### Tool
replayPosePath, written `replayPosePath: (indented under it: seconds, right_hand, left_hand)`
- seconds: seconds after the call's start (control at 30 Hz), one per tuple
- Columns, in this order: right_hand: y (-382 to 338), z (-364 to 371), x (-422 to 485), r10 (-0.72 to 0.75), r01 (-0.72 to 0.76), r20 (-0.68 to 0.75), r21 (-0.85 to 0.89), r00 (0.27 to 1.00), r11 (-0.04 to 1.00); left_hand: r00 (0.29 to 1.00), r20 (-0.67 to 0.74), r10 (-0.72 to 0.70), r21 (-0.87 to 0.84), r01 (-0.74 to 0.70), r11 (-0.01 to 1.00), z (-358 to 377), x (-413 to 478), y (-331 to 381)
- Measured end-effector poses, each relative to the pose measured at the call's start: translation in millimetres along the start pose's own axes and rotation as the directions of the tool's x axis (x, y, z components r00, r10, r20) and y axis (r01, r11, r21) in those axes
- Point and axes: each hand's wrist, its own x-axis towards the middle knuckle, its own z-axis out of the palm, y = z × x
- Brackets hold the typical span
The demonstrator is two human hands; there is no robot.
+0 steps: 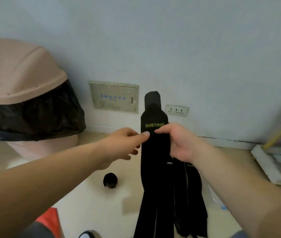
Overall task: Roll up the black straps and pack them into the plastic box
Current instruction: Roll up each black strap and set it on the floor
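- We are gripping the black straps in our right hand, probably hanging them straight for rolling.
- Our left hand is touching them; whether it is pinching, we cannot tell.

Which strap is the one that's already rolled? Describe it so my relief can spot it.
Start at the big pink bin on the left, then drop to the pale floor beside it. A small black roll lies there alone, below the left hand. Unlike the long black straps hanging from the right hand, it is a short, tight coil.
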Motion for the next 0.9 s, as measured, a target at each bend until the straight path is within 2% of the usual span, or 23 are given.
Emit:
replayPosePath:
  seconds: [0.07,0.1,0.17,0.23,0.33,0.47,0.57,0.7,0.77,0.9]
  right_hand:
    - [5.4,7.4,-17.6,0.017,-0.017,-0.003,-0.052,1.0,0.998]
    - [7.9,10.7,-24.0,0.017,-0.019,-0.021,-0.069,1.0,0.997]
    - [12.3,15.3,-31.7,-0.012,0.01,-0.051,-0.039,0.999,0.999]
    - [17.8,14.6,-31.4,-0.117,0.12,-0.099,0.021,0.988,0.993]
    - [23.6,10.5,-23.3,-0.316,0.316,-0.22,-0.034,0.923,0.948]
    - [23.0,4.3,-15.7,-0.419,0.399,-0.24,-0.131,0.876,0.908]
    - [23.6,1.7,-9.7,-0.417,0.387,-0.218,-0.167,0.882,0.907]
    - [20.7,4.4,-1.2,-0.33,0.326,-0.217,-0.058,0.919,0.944]
    - [15.7,5.6,5.4,-0.328,0.332,-0.277,-0.035,0.903,0.943]
    - [8.0,1.3,16.0,-0.316,0.325,-0.457,-0.06,0.832,0.944]
  left_hand:
    - [0.995,-0.101,0.002,-0.24,-0.026,0.97,11.6,-2.9,12.1]
    - [0.988,-0.151,0.015,-0.287,-0.058,0.956,19.6,-2.6,13.9]
    - [0.964,-0.256,0.075,-0.239,-0.139,0.961,35.9,-0.6,9.3]
    - [0.951,-0.285,0.12,-0.243,-0.192,0.951,48.9,0.6,3.6]
    - [0.962,-0.233,0.145,-0.289,-0.211,0.934,56.4,5.9,2.4]
    - [0.967,-0.193,0.169,-0.288,-0.22,0.932,53.5,17.3,7.2]
    - [0.978,-0.157,0.14,-0.296,-0.182,0.938,55.5,19.2,7.9]
    - [0.981,-0.141,0.13,-0.306,-0.168,0.937,56.0,20.5,8.3]
    - [0.99,-0.042,0.136,-0.326,-0.142,0.935,56.6,19.5,6.2]
    - [0.976,0.17,0.14,-0.248,-0.095,0.964,68.3,15.3,-6.4]
